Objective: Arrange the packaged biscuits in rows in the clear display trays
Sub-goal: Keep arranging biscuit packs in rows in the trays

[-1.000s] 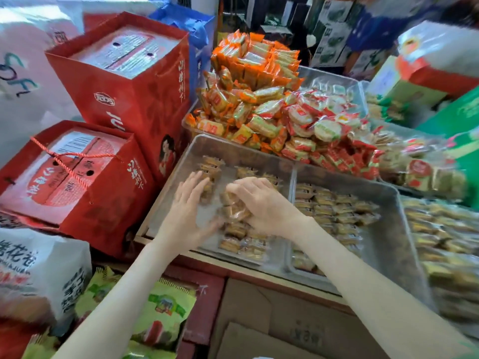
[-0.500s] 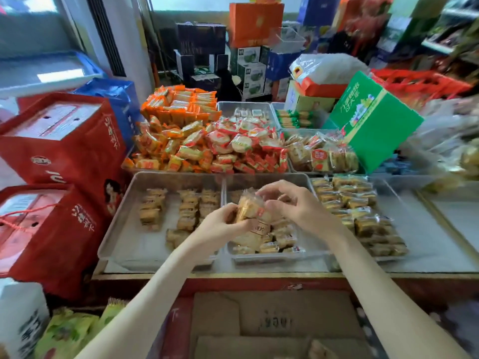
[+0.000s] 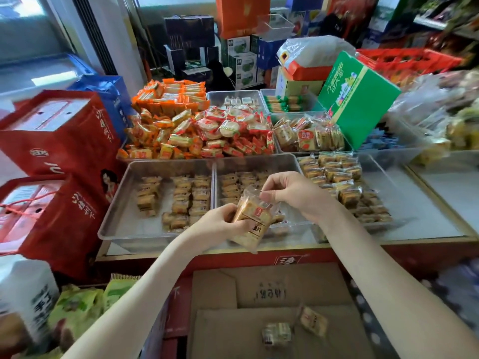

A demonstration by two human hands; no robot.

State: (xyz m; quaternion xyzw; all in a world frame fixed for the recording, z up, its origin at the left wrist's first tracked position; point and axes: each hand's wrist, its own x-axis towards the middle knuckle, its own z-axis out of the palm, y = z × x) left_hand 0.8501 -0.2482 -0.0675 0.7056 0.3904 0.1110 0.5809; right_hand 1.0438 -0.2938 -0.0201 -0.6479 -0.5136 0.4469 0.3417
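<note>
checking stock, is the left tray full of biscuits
No, the left tray holds only a few rows of biscuits, with bare floor around them.

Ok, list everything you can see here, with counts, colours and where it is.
held biscuit packs: small stack, tan in clear wrap, above middle tray's front
clear trays: three in front row, holding tan biscuit rows
orange packs: heap, behind left tray
red-white packs: heap, behind middle tray
red gift boxes: two, far left
green carton: one, tilted, back right
cardboard box: one, brown, below counter
loose packs: two, inside it
left hand: grips the stack
right hand: pinches its top wrapper
</note>
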